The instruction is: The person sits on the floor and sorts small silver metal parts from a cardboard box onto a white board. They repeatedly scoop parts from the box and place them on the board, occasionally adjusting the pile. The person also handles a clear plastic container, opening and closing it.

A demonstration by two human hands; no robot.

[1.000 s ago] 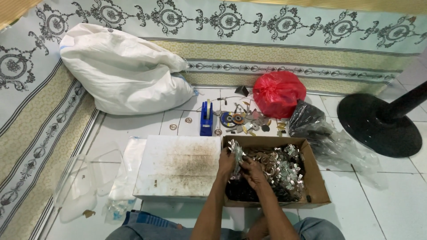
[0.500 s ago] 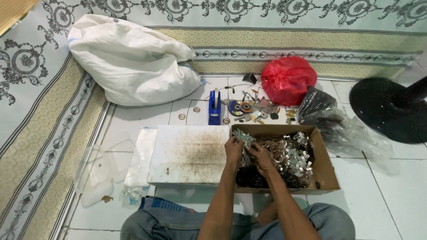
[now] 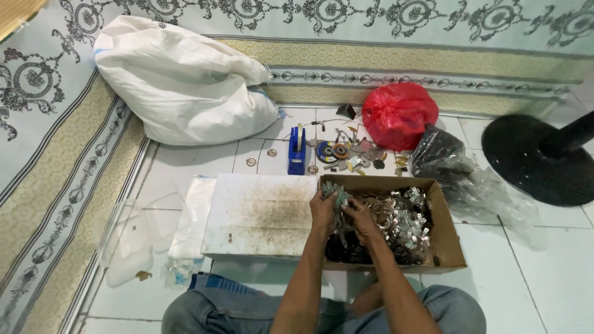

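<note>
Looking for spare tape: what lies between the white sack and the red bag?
In the head view, between the white sack and the red bag: a blue tape dispenser and scattered small parts.

Cardboard box (image 3: pixel 450 238) on floor, metal scraps (image 3: pixel 402 219) inside; slab (image 3: pixel 260 213) just left; tape dispenser (image 3: pixel 297 150) behind slab; sack (image 3: pixel 185 83) far left; fan base (image 3: pixel 535 158) right.

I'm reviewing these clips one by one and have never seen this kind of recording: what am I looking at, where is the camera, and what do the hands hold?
No machine here: the camera sits on a person's head, looking down at their own bare hands. The left hand and right hand are together over a cardboard box of small metal pieces, gripping a clump of them. Beside it lies a stained white board. On the tiled floor: a white sack, red bag, blue tape dispenser.
</note>
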